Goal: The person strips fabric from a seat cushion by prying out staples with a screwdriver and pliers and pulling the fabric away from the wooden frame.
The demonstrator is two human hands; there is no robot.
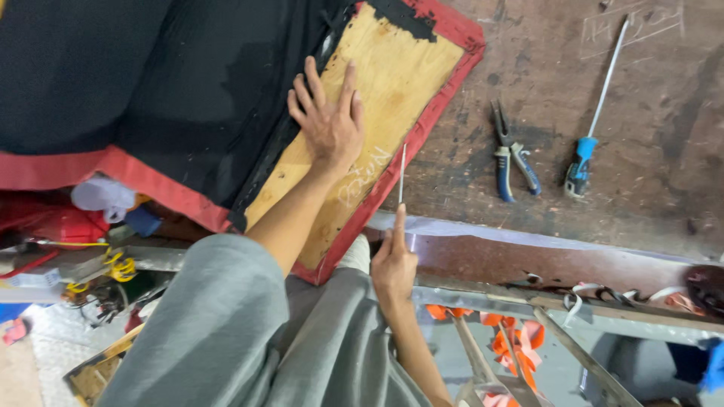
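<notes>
My left hand [328,120] lies flat, fingers spread, on a plywood board [392,75] wrapped at its edges in red fabric [445,98] and partly covered by black fabric [151,83]. My right hand [392,260] grips a thin metal tool [402,173], its slender shaft pointing up against the board's red edge. The tool's handle is hidden in my fist. The board rests on a worn brown workbench [648,166].
Blue-handled pliers [513,162] and a long screwdriver with a blue handle [592,128] lie on the bench to the right. Orange scraps [513,339] hang below the metal bench frame [528,298]. Clutter with yellow wire [113,267] sits at lower left.
</notes>
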